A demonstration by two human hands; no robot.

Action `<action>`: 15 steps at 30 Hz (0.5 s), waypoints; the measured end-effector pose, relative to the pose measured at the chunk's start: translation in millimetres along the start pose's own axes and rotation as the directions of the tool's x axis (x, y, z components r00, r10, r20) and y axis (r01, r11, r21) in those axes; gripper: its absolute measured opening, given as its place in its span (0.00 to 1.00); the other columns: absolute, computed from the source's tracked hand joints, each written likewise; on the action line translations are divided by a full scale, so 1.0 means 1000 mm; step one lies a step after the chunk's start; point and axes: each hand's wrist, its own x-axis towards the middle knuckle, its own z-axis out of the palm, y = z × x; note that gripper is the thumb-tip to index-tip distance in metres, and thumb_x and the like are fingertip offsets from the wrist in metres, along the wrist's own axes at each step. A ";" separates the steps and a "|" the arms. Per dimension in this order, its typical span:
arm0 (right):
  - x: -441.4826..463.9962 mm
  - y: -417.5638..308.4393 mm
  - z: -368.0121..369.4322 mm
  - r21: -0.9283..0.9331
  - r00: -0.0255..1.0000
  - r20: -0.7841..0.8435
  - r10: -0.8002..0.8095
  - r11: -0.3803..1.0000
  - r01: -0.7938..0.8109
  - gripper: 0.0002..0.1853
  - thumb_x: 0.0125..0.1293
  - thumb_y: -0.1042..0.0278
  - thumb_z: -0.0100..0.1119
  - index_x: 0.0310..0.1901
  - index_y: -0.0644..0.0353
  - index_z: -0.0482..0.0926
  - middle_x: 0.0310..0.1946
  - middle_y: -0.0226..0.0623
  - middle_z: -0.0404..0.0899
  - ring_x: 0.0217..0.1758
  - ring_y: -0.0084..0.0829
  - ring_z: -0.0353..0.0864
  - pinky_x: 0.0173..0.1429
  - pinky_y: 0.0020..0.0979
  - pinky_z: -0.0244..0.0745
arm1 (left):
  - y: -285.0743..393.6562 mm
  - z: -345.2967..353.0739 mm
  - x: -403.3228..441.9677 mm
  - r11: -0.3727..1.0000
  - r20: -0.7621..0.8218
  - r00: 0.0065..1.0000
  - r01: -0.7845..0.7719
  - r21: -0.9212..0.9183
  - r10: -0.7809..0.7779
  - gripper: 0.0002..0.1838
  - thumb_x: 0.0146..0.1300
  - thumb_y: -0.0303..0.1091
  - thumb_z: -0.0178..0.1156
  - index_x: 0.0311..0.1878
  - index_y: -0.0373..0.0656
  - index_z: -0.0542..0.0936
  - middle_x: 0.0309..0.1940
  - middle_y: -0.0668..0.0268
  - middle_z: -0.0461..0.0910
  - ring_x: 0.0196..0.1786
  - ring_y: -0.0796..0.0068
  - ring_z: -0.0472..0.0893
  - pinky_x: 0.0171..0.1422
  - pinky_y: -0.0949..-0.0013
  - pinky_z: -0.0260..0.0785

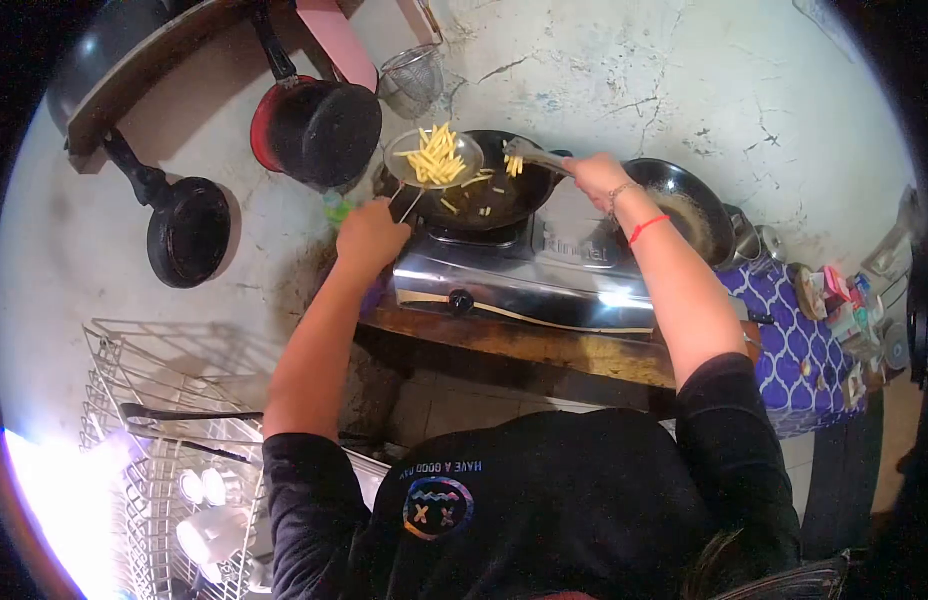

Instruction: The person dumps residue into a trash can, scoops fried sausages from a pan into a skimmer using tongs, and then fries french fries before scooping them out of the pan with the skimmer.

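My left hand [372, 238] is closed around the handle of a wire strainer [397, 146], held over the left side of a black wok [509, 205]. A heap of French fries [436, 158] lies in the strainer. Several more pieces are in the wok, where dark oil shows. In my right hand [596, 178] is the handle of a metal spatula [540, 157], reaching over the wok from the right. A few fries rest at its tip, whose exact shape is too small to make out. The wok sits on a steel gas stove [514, 280].
Right of the wok is a second dark pan [719, 215]. Pots [342, 135] and a frying pan [189, 235] hang on the left wall. A dish rack [154, 440] stands lower left. A purple patterned cloth [799, 345] covers a table at right, with small items on it.
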 end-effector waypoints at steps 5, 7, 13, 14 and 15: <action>-0.005 -0.030 -0.009 -0.081 0.986 -0.046 -0.162 0.984 0.158 0.22 0.58 0.52 0.54 0.19 0.66 0.73 0.14 0.40 0.70 0.10 0.32 0.61 0.15 0.33 0.58 | -0.002 0.026 -0.003 0.999 -0.012 0.999 -0.048 0.001 0.048 0.15 0.47 0.36 0.54 0.38 0.41 0.79 0.32 0.53 0.80 0.36 0.49 0.78 0.40 0.56 0.70; -0.013 -0.040 0.004 -0.157 0.974 -0.068 -0.215 0.967 0.202 0.24 0.58 0.51 0.54 0.21 0.70 0.75 0.16 0.42 0.72 0.12 0.35 0.67 0.18 0.34 0.63 | 0.002 0.035 -0.002 0.994 -0.014 0.996 -0.084 -0.076 0.084 0.15 0.46 0.37 0.54 0.37 0.40 0.79 0.32 0.53 0.80 0.36 0.49 0.78 0.39 0.56 0.70; -0.042 -0.062 0.032 -0.560 0.889 0.013 -0.458 0.733 0.386 0.26 0.59 0.52 0.51 0.30 0.75 0.79 0.26 0.54 0.79 0.29 0.49 0.78 0.35 0.38 0.73 | 0.009 0.038 -0.004 0.969 -0.052 0.991 -0.130 -0.210 0.121 0.15 0.45 0.37 0.55 0.36 0.40 0.79 0.30 0.54 0.80 0.35 0.49 0.77 0.38 0.57 0.69; -0.045 -0.064 0.031 -0.611 0.879 0.022 -0.477 0.689 0.390 0.26 0.59 0.52 0.50 0.31 0.75 0.79 0.28 0.55 0.80 0.31 0.50 0.78 0.38 0.39 0.73 | 0.010 0.038 -0.005 0.964 -0.063 0.991 -0.133 -0.231 0.121 0.15 0.45 0.37 0.55 0.36 0.39 0.79 0.29 0.54 0.79 0.34 0.49 0.77 0.38 0.57 0.68; -0.046 -0.065 0.028 -0.611 0.879 0.025 -0.477 0.688 0.391 0.26 0.59 0.52 0.50 0.31 0.75 0.79 0.28 0.55 0.80 0.31 0.50 0.78 0.38 0.39 0.73 | 0.010 0.037 -0.005 0.964 -0.062 0.991 -0.130 -0.232 0.119 0.15 0.45 0.37 0.55 0.36 0.39 0.79 0.29 0.54 0.79 0.34 0.49 0.77 0.38 0.57 0.68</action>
